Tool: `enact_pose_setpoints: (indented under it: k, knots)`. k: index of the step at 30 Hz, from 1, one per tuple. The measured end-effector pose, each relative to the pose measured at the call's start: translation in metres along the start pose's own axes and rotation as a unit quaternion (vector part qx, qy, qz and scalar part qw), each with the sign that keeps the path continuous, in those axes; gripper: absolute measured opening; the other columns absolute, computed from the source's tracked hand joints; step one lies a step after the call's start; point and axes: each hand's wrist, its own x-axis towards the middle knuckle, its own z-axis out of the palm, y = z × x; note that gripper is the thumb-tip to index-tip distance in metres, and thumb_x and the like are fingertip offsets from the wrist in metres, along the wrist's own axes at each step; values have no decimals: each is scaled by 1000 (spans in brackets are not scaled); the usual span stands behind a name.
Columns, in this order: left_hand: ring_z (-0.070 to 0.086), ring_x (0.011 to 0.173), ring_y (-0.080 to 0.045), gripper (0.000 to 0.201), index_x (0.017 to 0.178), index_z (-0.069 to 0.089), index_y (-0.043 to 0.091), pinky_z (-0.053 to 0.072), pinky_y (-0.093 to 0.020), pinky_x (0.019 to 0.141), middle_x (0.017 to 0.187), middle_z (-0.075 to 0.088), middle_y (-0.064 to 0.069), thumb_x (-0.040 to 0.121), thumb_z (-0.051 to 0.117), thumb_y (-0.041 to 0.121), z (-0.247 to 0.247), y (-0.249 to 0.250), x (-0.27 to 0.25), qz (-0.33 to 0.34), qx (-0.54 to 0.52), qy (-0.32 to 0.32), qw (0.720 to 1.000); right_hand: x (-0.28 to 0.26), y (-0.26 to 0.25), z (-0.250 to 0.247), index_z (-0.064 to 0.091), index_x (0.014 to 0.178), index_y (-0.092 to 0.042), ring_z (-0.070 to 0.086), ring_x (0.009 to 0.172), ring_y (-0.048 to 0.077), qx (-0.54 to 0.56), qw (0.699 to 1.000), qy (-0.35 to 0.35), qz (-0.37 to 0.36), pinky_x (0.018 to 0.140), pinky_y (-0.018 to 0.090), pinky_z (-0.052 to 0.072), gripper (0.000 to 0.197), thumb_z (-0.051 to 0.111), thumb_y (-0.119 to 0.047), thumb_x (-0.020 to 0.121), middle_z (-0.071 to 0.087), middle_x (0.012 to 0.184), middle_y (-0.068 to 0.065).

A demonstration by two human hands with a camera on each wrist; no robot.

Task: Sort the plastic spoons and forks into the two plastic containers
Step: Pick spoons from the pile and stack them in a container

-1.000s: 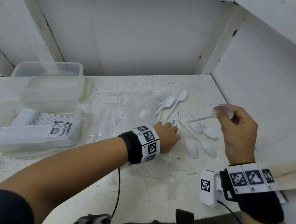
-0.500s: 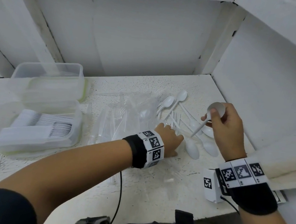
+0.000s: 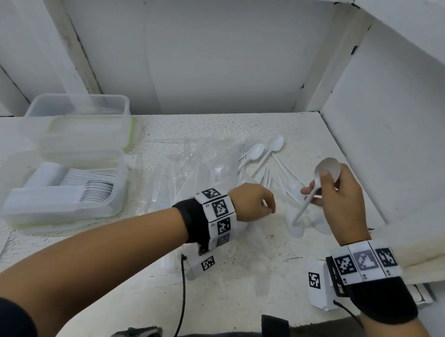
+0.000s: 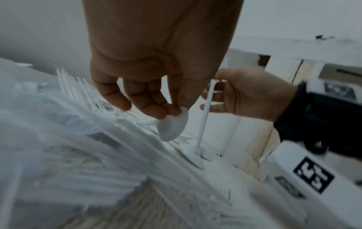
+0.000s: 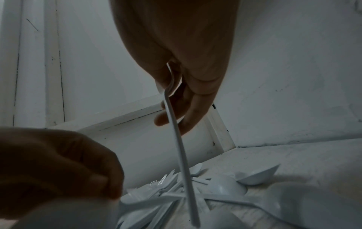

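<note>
Overhead, right hand [image 3: 341, 200] grips an upright spoon [image 3: 315, 189], only left-wrist view shows left hand [image 4: 154, 65] fingers [image 4: 154, 110] pinching second spoon's bowl [image 4: 172, 125].

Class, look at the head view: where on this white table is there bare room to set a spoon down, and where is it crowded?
Bare table lies at the near edge, between the two wrists. More lies in front of the containers, near left. Crowded: the middle, where clear wrappers and loose spoons spread between the containers and the right hand.
</note>
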Motion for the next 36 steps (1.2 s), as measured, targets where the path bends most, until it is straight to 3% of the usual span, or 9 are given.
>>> enact_pose_setpoints:
  k: [3, 8, 11, 15, 19, 27, 31, 34, 36]
  knots:
    - [56, 109, -12, 30, 114, 66, 9, 37, -15, 86, 121, 63, -3, 95, 43, 10, -17, 0, -9, -2, -90, 20, 996, -1, 1, 1, 45, 88, -36, 64, 66, 21, 19, 1000, 5, 8, 71, 39, 55, 22, 31, -26, 102, 54, 69, 3]
    - [56, 88, -13, 36, 114, 65, 12, 51, -25, 80, 111, 65, -11, 86, 47, -3, -45, -11, -21, 6, -194, 32, 980, -6, 6, 2, 52, 118, -29, 55, 84, 0, -81, 996, -7, -48, 75, 7, 40, 23, 37, -25, 100, 55, 97, -22]
    - [56, 78, -10, 25, 104, 67, 14, 50, -12, 67, 101, 66, -13, 87, 54, 0, -58, -15, -27, 21, -237, 64, 969, -7, 22, 1, 48, 127, -14, 58, 97, 19, -270, 958, -95, 21, 76, 24, 39, 39, 56, -29, 92, 57, 110, 2]
    - [47, 64, -8, 13, 95, 69, 17, 38, -17, 58, 72, 59, -1, 89, 59, 13, -66, -20, -31, 33, -271, 161, 949, -12, 44, 6, 46, 124, -12, 55, 105, 29, -439, 862, -219, 124, 79, 30, 42, 54, 67, -37, 81, 50, 120, 15]
    - [48, 65, 0, 8, 89, 63, 19, 37, -7, 56, 73, 55, 8, 92, 56, 19, -71, -23, -30, 44, -294, 249, 922, -16, 52, 13, 54, 94, -11, 57, 88, 24, -504, 829, -221, 103, 67, 26, 38, 28, 63, -35, 82, 58, 107, 13]
    - [69, 76, -12, 11, 92, 46, 28, 47, -29, 90, 76, 68, 0, 100, 39, 29, -78, -22, -35, 51, -370, 262, 890, -27, 25, 14, 49, 84, -6, 48, 68, 23, -455, 882, -115, 51, 60, 28, 36, 14, 48, -18, 91, 56, 80, 9]
    - [54, 48, -7, 14, 88, 48, 28, 44, -25, 62, 60, 50, 2, 100, 40, 26, -76, -25, -32, 27, -333, 238, 912, -23, 2, 5, 55, 81, -7, 50, 66, 22, -293, 955, -31, -36, 53, 28, 35, 10, 59, -14, 88, 55, 73, 5]
    - [44, 52, -10, 7, 97, 50, 21, 36, -23, 53, 64, 48, 2, 97, 44, 22, -72, -29, -27, -3, -309, 205, 929, -15, -19, 7, 63, 82, -16, 50, 61, 3, -75, 997, 17, 10, 53, 12, 37, 5, 67, -20, 83, 56, 69, -7]
    - [45, 59, -11, 18, 112, 49, 15, 38, -22, 54, 71, 50, 2, 95, 48, 21, -70, -30, -23, -23, -284, 183, 941, -9, -23, 13, 60, 75, -20, 43, 55, 2, 74, 993, 56, 69, 55, 18, 37, 11, 66, -21, 84, 49, 63, -6]
